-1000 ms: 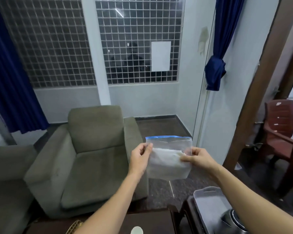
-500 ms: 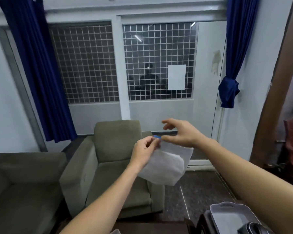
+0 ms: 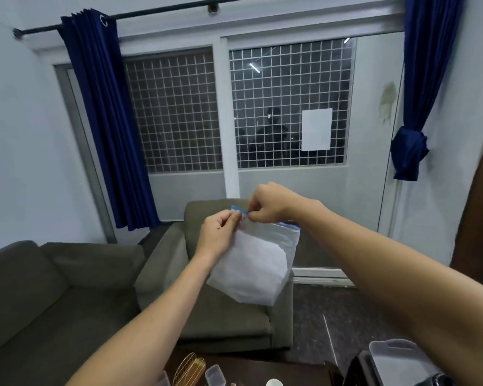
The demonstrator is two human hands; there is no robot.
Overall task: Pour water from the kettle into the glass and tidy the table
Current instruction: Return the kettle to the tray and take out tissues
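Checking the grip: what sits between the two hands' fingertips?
In the head view, the blue zip strip of the clear plastic bag, pinched by left hand and right hand.

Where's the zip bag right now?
Head view, centre: the zip bag hangs in front of the armchair, its blue strip pinched by the left hand and right hand.

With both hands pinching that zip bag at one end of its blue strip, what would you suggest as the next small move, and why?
Probably slide the right hand along the blue zip strip toward the far corner while the left hand holds its end. Both hands pinch the same end of the plastic bag, and the rest of the strip runs behind the right wrist.
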